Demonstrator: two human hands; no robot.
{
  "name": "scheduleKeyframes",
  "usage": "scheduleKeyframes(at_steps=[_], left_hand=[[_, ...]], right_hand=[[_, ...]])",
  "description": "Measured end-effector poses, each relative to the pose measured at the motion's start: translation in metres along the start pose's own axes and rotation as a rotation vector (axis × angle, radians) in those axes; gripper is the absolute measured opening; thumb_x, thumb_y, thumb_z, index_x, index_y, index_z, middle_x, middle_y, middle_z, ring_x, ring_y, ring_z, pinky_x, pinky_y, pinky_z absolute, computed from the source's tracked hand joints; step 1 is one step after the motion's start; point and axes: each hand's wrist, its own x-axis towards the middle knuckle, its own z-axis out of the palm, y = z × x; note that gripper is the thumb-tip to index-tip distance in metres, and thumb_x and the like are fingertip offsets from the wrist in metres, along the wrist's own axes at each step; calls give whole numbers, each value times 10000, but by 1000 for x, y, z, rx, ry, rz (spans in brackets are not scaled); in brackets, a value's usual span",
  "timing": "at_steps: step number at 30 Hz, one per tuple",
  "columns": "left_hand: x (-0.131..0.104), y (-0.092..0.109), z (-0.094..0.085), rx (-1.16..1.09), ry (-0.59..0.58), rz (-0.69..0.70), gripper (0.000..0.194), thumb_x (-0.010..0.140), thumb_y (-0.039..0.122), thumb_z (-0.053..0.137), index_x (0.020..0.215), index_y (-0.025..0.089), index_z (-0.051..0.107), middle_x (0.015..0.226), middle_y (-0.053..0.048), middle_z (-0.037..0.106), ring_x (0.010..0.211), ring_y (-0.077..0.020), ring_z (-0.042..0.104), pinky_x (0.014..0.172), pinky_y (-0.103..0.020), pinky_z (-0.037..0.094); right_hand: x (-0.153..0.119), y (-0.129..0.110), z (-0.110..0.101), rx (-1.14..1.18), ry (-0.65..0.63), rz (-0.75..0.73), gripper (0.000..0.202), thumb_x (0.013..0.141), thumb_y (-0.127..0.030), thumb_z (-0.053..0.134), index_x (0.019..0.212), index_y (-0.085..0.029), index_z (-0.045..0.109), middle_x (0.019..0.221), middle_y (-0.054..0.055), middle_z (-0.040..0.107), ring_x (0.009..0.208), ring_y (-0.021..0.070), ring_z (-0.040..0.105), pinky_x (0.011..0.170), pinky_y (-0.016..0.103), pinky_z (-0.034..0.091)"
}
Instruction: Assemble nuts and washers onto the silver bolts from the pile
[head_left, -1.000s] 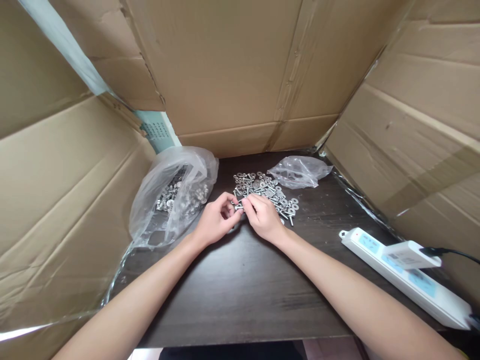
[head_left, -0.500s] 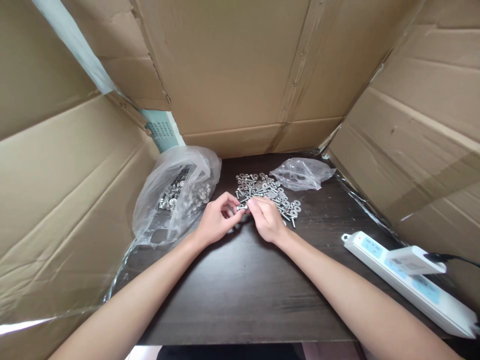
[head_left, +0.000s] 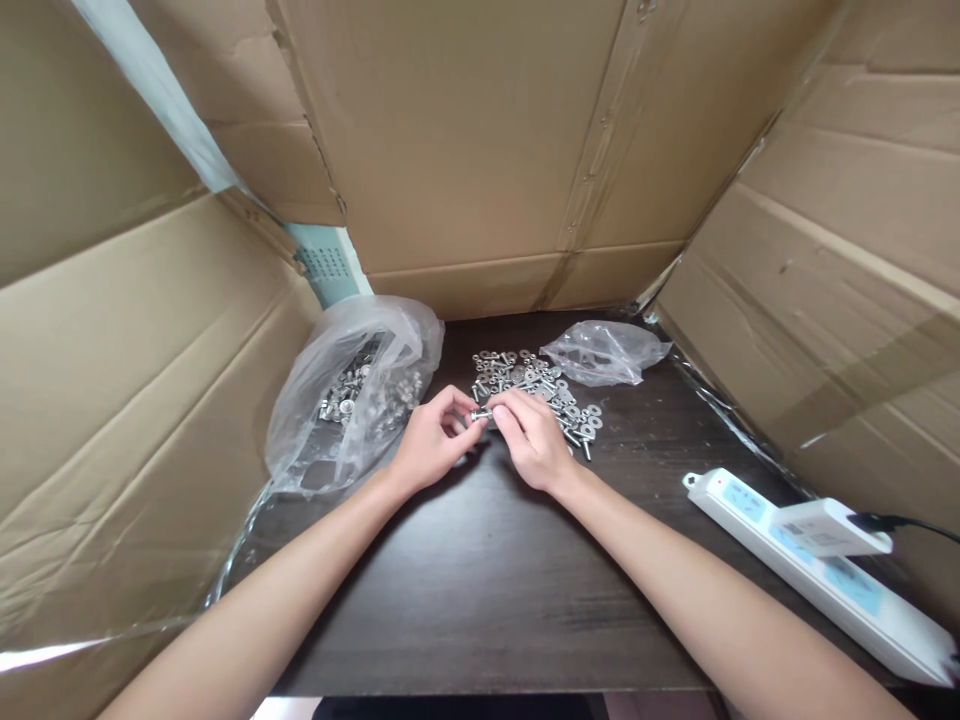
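Between my two hands, just above the dark table (head_left: 465, 600), is a small silver bolt (head_left: 481, 413) lying roughly sideways. My left hand (head_left: 439, 438) pinches its left end between thumb and fingertips. The fingers of my right hand (head_left: 531, 438) are closed around its right end and hide part of it, so I cannot tell whether a nut or washer sits there. Right behind my hands spreads a loose pile of bolts, nuts and washers (head_left: 517, 372). A clear plastic bag (head_left: 300, 400) holding more metal fasteners stands to the left of my left hand.
A crumpled clear bag (head_left: 604, 352) lies at the back right. A white power strip (head_left: 795, 570) with a white plugged-in adapter (head_left: 829, 527) and a black cable runs along the right side. Cardboard walls (head_left: 480, 150) enclose the table at the back and sides.
My right fingers have shifted slightly on the bolt, and more of it shows between the hands. Both hands stay in nearly the same place.
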Motion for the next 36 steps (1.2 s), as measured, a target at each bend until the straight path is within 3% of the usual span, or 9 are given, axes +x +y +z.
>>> scheduleKeyframes(at_steps=[4, 6, 11, 15, 17, 22, 28, 36], left_hand=[[0, -1, 0, -13, -14, -12, 316, 855, 402, 762, 918, 182, 544, 760, 12, 671, 542, -113, 677, 495, -186, 486], [0, -1, 0, -27, -21, -23, 332, 845, 401, 779, 915, 183, 539, 752, 17, 668, 538, -119, 686, 487, -184, 480], [-1, -1, 0, -36, -49, -19, 325, 846, 385, 786, 928, 181, 547, 760, 15, 681, 545, -121, 690, 498, -187, 485], [-1, -1, -1, -26, -43, -12, 323, 846, 381, 787, 916, 179, 546, 746, 19, 677, 537, -113, 681, 502, -183, 480], [-1, -1, -1, -25, -42, -14, 320, 844, 377, 789, 919, 178, 550, 751, 21, 675, 535, -109, 678, 499, -180, 474], [-1, -1, 0, -22, -44, -8, 319, 846, 386, 781, 914, 181, 547, 759, 22, 674, 534, -103, 662, 502, -184, 478], [-1, 0, 0, -16, -32, 7, 289, 844, 367, 764, 905, 182, 551, 784, 17, 663, 551, -91, 631, 511, -185, 485], [0, 0, 0, -14, -31, -9, 309, 838, 379, 771, 913, 177, 549, 796, 8, 666, 557, -102, 647, 515, -194, 486]], right_hand=[[0, 1, -1, -37, 25, -4, 540, 1104, -392, 280, 652, -222, 523, 757, 48, 602, 771, 208, 554, 813, 399, 398], [0, 1, -1, -28, 54, 9, 526, 1100, -400, 300, 665, -224, 537, 777, 53, 602, 795, 215, 555, 815, 400, 413], [1, 0, 0, 34, 75, -16, 373, 1087, -373, 352, 918, -214, 644, 949, 74, 650, 920, 231, 592, 862, 407, 441], [0, 1, 1, 15, 63, -29, 510, 1097, -386, 310, 690, -216, 568, 852, 66, 614, 853, 227, 567, 840, 416, 424], [0, 1, 0, 4, 74, -14, 528, 1100, -395, 299, 665, -219, 541, 821, 60, 601, 836, 225, 557, 832, 416, 420], [1, 0, 0, 60, 99, -51, 340, 1089, -377, 357, 981, -215, 636, 971, 75, 642, 935, 238, 580, 864, 410, 442], [1, 4, 4, 55, 59, -83, 313, 1059, -274, 426, 805, -220, 601, 919, 67, 629, 893, 229, 564, 850, 410, 453], [1, -3, -2, 155, 123, -184, 123, 899, -139, 510, 881, -224, 598, 940, 63, 610, 930, 242, 591, 843, 416, 494]])
